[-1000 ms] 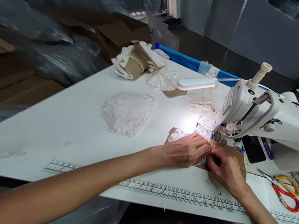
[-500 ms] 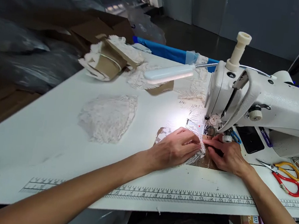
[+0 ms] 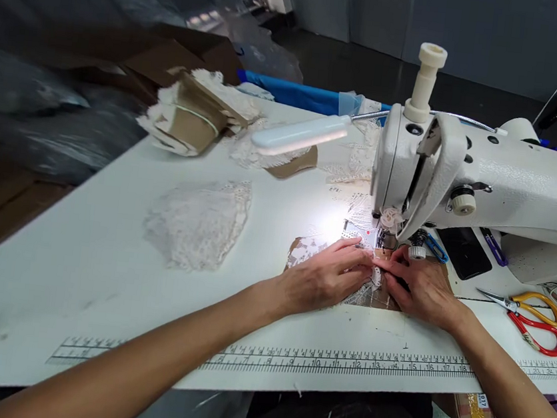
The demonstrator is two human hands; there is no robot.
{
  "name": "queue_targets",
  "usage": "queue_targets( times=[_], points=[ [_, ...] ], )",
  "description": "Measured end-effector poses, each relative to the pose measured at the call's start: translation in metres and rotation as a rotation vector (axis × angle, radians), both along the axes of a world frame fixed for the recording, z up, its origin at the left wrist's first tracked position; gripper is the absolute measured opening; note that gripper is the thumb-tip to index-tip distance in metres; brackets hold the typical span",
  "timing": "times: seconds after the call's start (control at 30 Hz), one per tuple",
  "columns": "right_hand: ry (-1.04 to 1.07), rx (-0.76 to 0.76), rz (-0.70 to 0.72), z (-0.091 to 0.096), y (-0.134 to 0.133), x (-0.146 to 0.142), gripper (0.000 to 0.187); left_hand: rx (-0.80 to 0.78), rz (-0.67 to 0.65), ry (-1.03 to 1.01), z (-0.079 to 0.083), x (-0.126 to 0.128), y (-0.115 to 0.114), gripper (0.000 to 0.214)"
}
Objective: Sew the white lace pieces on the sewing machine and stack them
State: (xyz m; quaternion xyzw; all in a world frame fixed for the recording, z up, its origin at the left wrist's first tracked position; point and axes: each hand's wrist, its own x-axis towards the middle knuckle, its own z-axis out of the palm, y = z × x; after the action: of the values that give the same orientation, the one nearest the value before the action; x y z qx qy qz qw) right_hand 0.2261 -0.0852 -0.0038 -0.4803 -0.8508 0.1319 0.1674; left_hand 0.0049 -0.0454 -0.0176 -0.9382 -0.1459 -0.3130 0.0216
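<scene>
White lace fabric (image 3: 302, 251) lies over a brown paper piece (image 3: 389, 301) at the needle area of a white sewing machine (image 3: 509, 171). My left hand (image 3: 326, 275) rests on the lace, its fingers stretched out fairly flat toward the presser foot (image 3: 384, 238). From the other side, my right hand (image 3: 423, 289) lies over the brown paper, thumb and forefinger closed at the edge of the lace. The fingertips of both hands meet just in front of the foot. Exactly what lies under them is hidden.
Another lace piece (image 3: 201, 224) lies on the left of the table. Behind stand a tied bundle (image 3: 195, 119) and a lamp (image 3: 300, 134). To the right are scissors (image 3: 530, 321), a phone (image 3: 465, 252) and blue snips (image 3: 436, 247). A printed ruler (image 3: 316, 363) runs along the front edge.
My left hand's fingers have straightened from a bent grip and lie flatter on the lace. My right hand stays almost in place. The view has shifted slightly.
</scene>
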Motion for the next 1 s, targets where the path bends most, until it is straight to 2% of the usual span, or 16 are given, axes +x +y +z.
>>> queue_targets(
  times=[0.17,0.27,0.43,0.77,1.0],
  points=[
    [0.248,-0.171,-0.093,0.012,-0.002,0.006,0.026,-0.050,-0.032,-0.045,0.000,0.000,0.000,0.013],
    [0.263,-0.148,-0.118,0.013,-0.002,0.005,0.025,-0.053,-0.048,-0.078,-0.001,0.001,0.001,0.010],
    [0.344,-0.101,-0.044,0.006,-0.003,0.004,0.029,-0.036,-0.054,-0.098,-0.002,0.001,0.001,0.009],
    [0.315,-0.059,-0.044,0.000,-0.005,0.005,0.029,-0.062,-0.078,-0.092,-0.002,0.001,0.003,0.011],
    [0.197,-0.011,0.159,0.003,-0.008,0.006,0.030,-0.056,-0.046,-0.100,-0.005,0.001,0.002,0.009]
  ],
)
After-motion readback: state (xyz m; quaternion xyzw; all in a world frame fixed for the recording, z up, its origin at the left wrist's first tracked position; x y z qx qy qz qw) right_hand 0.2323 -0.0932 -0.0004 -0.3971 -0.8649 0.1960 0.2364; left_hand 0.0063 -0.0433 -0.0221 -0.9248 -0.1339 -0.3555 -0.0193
